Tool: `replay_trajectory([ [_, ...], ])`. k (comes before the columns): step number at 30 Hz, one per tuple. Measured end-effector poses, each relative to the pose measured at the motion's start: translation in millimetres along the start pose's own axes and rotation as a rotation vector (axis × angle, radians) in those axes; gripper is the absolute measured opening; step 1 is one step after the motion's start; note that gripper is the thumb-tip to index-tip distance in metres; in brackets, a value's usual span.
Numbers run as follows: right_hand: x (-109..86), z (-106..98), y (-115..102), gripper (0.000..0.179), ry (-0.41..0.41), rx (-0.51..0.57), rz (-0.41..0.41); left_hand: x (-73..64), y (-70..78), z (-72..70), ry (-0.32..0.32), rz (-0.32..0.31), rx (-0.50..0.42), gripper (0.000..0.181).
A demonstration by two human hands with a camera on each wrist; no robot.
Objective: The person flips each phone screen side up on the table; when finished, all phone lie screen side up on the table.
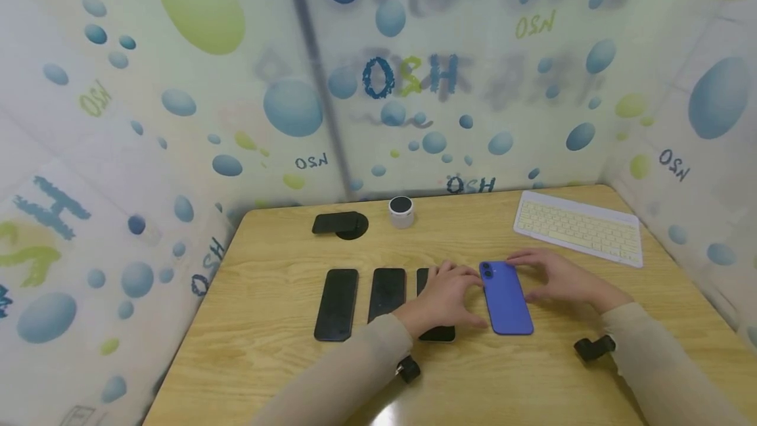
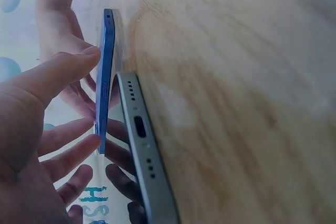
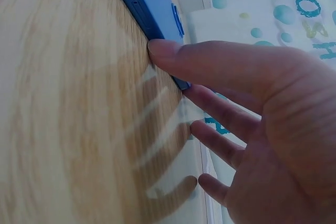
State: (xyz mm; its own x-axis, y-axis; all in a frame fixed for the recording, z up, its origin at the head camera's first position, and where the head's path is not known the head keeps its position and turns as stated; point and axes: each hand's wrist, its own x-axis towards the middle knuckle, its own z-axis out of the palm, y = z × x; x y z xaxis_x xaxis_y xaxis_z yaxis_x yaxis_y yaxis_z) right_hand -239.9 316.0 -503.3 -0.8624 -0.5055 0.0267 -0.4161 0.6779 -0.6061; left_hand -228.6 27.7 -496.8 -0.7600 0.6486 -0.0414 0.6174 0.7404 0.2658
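Note:
A blue smartphone point(image 1: 507, 301) lies flat on the wooden table, back and camera lenses up. My left hand point(image 1: 446, 294) is at its left side, index fingertip by the camera corner and thumb near the lower left edge. At the other side, my right hand point(image 1: 556, 276) touches it, fingertips at the top right corner and thumb point(image 3: 165, 51) against the side edge. Both hands have loosely spread fingers. Under the left hand lies a black-screened phone point(image 1: 437, 334), partly hidden; its pale bottom edge with a port point(image 2: 140, 127) shows in the left wrist view.
Two more dark phones, a left one point(image 1: 336, 304) and a middle one point(image 1: 387, 291), lie screen up in the same row. Behind stand a black folding stand point(image 1: 334, 223) on a round base and a small white speaker point(image 1: 401, 213). A white keyboard point(image 1: 578, 227) lies back right. Patterned curtains enclose the table.

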Motion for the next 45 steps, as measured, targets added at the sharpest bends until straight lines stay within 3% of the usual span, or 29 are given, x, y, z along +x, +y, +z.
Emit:
replay_trajectory([
  [15, -0.2, 0.4, 3.7, 0.067, 0.004, -0.014, -0.015, 11.7, 8.0, 4.4, -0.011, -0.018, 0.016, 0.072],
  [28, 0.0, 1.4, 4.8, 0.069, 0.006, -0.005, 0.012, 9.7, 10.3, 7.9, 0.006, -0.025, 0.017, 0.077],
  [33, 0.7, 2.4, 5.2, 0.067, 0.015, 0.021, 0.026, 8.5, 11.3, 7.9, -0.019, -0.014, 0.013, 0.081],
  [45, 2.0, 6.2, 6.7, 0.064, 0.016, 0.033, 0.066, 6.2, 15.8, 7.3, -0.019, -0.016, 0.088, 0.091],
])
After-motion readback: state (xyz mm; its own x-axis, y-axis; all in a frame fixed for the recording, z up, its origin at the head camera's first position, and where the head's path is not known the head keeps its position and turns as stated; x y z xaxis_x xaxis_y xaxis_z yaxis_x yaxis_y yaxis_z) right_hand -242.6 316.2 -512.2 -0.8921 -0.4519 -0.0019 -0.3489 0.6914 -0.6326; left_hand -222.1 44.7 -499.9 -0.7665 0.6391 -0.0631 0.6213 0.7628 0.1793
